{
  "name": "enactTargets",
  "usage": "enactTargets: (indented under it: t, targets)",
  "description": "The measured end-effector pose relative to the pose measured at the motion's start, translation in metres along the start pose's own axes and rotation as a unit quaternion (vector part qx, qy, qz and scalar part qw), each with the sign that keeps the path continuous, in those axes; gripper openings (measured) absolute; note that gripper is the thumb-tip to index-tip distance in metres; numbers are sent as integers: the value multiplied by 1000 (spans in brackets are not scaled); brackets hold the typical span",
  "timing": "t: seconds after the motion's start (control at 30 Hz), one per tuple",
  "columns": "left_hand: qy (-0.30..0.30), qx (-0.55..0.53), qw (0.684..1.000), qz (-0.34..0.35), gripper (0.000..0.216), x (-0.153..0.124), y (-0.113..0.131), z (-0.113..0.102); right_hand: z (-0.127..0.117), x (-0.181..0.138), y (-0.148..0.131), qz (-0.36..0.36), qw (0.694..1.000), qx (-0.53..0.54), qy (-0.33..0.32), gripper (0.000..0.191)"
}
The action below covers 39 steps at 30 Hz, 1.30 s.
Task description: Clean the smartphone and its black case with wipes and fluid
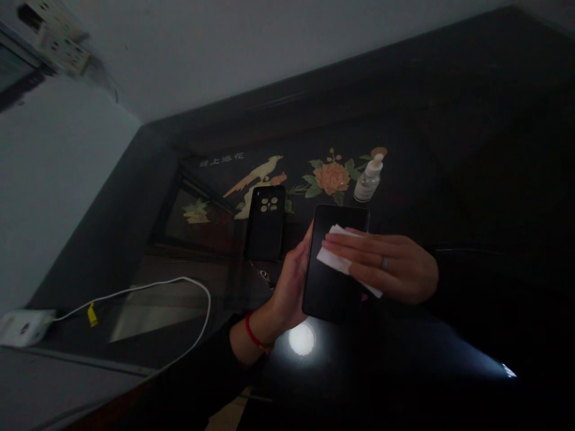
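Observation:
A black smartphone [330, 293] is held above the dark table, its dark face turned up. My left hand [291, 287] grips it along the left edge, with the fingers mostly hidden beneath; a red cord circles that wrist. On the phone's upper half, my right hand [386, 263], wearing a ring, presses a folded white wipe [335, 259] flat under its fingers. Beyond my left hand lies a black phone case [266, 230] with camera cutouts and a small strap [265, 277] at its lower end. A small dropper bottle [369, 179] stands behind the phone.
The glossy dark table [440, 179] carries a bird-and-flower picture [331, 178]. On the left, a white cable [179, 279] runs from a white adapter [27, 327] past a yellow tag [92, 315]. Power sockets [63, 48] sit at upper left, by the wall.

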<state>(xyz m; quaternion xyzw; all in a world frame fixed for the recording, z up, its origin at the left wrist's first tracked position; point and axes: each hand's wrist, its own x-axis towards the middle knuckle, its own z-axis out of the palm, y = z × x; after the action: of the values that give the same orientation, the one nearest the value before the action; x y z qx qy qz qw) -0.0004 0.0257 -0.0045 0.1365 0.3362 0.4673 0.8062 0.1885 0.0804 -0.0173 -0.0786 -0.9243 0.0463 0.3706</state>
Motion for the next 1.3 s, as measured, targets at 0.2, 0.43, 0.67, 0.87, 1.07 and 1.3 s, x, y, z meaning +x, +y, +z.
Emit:
enactTargets:
  t: [0.2,0.43,0.67,0.87,1.07,1.3]
  targets:
    - [-80,-1,995,-64,58,-3,0,-5,2,-3,4,94,994,-23,55,38]
    - [-67,12,996,-61,59,2,0,-2,-6,-2,11,115,992,-29,38,36]
    - [-18,13,999,-24,52,3,-4,1,-4,4,0,8,999,-28,-15,24]
    - [-42,-5,998,-53,55,2,-3,2,-7,2,8,71,996,-42,18,29]
    - [2,-9,1000,-17,53,5,-4,0,-1,2,2,-32,999,-13,-25,22]
    - [-58,-17,996,-72,51,7,1,3,-5,-2,10,100,994,-5,46,32]
